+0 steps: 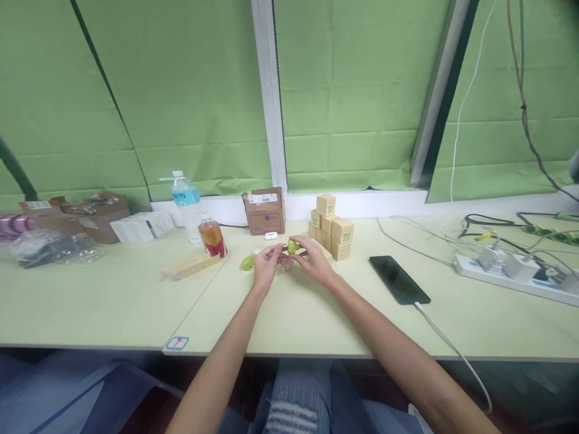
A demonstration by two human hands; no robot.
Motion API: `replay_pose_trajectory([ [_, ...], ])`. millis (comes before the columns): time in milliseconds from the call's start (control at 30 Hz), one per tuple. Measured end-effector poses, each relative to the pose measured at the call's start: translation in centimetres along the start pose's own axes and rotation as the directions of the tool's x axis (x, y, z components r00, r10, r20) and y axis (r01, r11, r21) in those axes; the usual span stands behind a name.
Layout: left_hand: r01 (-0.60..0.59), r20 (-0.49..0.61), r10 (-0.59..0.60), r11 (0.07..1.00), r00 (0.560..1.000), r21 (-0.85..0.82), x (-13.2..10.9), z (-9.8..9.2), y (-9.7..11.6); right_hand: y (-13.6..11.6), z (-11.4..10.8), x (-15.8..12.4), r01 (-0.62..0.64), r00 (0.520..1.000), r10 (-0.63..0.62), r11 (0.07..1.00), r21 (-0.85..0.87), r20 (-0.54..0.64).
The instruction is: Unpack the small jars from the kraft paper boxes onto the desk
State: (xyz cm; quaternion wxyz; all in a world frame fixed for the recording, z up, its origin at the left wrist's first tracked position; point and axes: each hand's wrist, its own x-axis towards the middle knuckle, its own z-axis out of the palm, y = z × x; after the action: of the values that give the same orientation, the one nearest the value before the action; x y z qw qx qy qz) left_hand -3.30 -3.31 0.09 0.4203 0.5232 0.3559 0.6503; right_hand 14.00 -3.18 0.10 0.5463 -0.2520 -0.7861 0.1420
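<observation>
My left hand [266, 265] and my right hand [313, 258] meet over the middle of the pale green table [316, 319]. Their fingers are curled together around a small green object [292, 246] and something pale under it that I cannot make out. A second small green piece [246, 262] lies on the table just left of my left hand. Right behind my right hand stands a stack of small tan boxes with green labels [332, 228].
A black phone [398, 279] on a white cable lies to the right, with a power strip [515, 272] and cables beyond it. A red-labelled drink bottle [212, 236], a water bottle [185, 199], a cardboard box [265, 212], a wooden block [195, 266] and bagged items [49, 246] are at left.
</observation>
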Motion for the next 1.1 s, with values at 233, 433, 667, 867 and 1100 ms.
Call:
replay_pose_trajectory([
  [233, -0.01, -0.023, 0.01, 1.0, 1.0, 0.008, 0.0, 0.1, 0.3, 0.6, 0.4, -0.1, 0.001, 1.0, -0.001, 1.0, 0.01, -0.008],
  [433, -0.059, -0.063, 0.065, 0.994, 0.996, 0.09, -0.3, 0.1, 0.2, 1.2, 0.6, -0.3, 0.043, 0.999, -0.043, 0.999, -0.029, 0.005],
  [667, -0.131, -0.086, 0.146, 0.979, 0.986, 0.154, -0.9, 0.5, 0.1, 1.3, 1.2, -0.5, 0.026, 1.0, -0.026, 0.998, -0.06, 0.011],
  [867, -0.129, -0.089, 0.142, 0.982, 0.986, 0.134, -0.8, 0.5, -0.4, 1.3, 1.6, -0.6, 0.028, 0.999, -0.03, 0.997, -0.071, -0.02],
  [1100, -0.1, -0.119, 0.113, 0.989, 0.987, 0.107, -0.7, 0.6, -0.1, 1.1, 1.7, -0.4, 0.033, 0.999, -0.036, 0.996, -0.081, -0.038],
])
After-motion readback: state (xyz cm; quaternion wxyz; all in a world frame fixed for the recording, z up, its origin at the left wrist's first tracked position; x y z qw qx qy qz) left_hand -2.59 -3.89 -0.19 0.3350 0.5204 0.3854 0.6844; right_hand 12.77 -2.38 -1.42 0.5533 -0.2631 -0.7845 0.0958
